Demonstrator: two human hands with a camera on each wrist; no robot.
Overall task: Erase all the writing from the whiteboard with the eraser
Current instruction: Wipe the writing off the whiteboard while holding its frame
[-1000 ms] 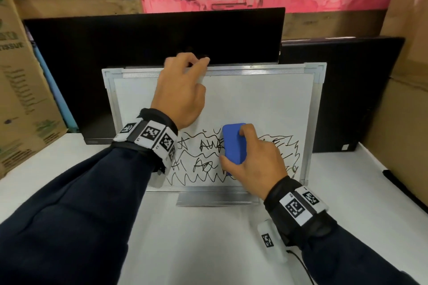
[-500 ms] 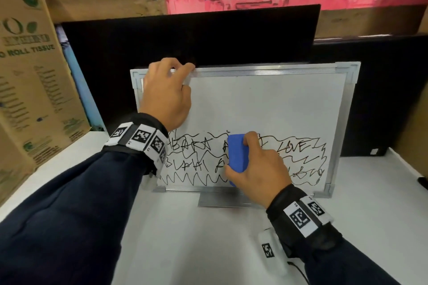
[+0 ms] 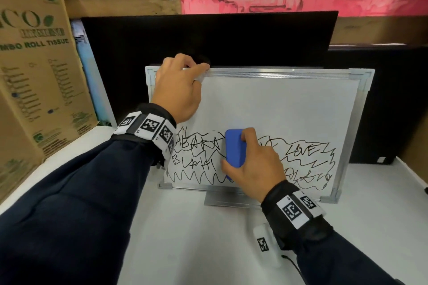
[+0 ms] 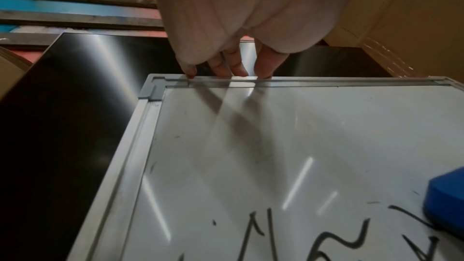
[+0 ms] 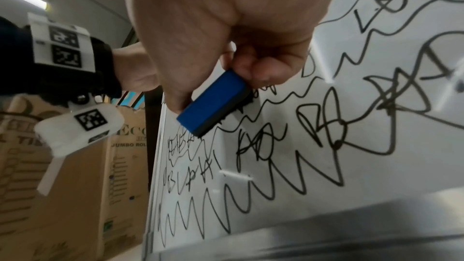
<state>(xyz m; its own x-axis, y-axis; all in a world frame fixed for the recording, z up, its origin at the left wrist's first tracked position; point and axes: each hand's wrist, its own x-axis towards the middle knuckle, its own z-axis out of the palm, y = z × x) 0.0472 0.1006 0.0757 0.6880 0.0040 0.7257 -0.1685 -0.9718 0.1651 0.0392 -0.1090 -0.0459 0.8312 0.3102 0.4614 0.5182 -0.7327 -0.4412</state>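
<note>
Right now, the scene by label:

Whiteboard [image 3: 278, 109]: stands upright on a white table [image 3: 185, 238], propped in front of a black monitor [image 3: 208, 37]. It has a silver frame with grey corner pieces, and its upper half is bare.

Writing [image 3: 301, 152]: black marker fills the lower half of the board. Wavy and zigzag lines run across it over scrawled words, among them "LOVE" toward the right side and "BLAH" toward the left.

Eraser [image 3: 235, 148]: blue block with a dark pad, standing on end, its pad side against the board in the middle of the scribbled band.

Right hand [image 3: 257, 164]: grips the eraser, thumb on the left edge and fingers curled over the top and right side. The right wrist view shows the blue block pinched between thumb and curled fingers, the dark pad facing the board.

Left hand [image 3: 178, 90]: holds the top rail of the frame near the upper left corner. The left wrist view shows the fingertips [image 4: 237, 69] hooked over the rail's back edge.

Wristbands [image 3: 148, 127]: black cuffs with printed square markers on both wrists, over dark blue sleeves.

Cardboard box [image 3: 34, 71]: stands at the left, printed with green lettering that reads "ROLL TISSUE".

Second monitor [image 3: 393, 104]: dark screen behind the board's right edge.
</note>
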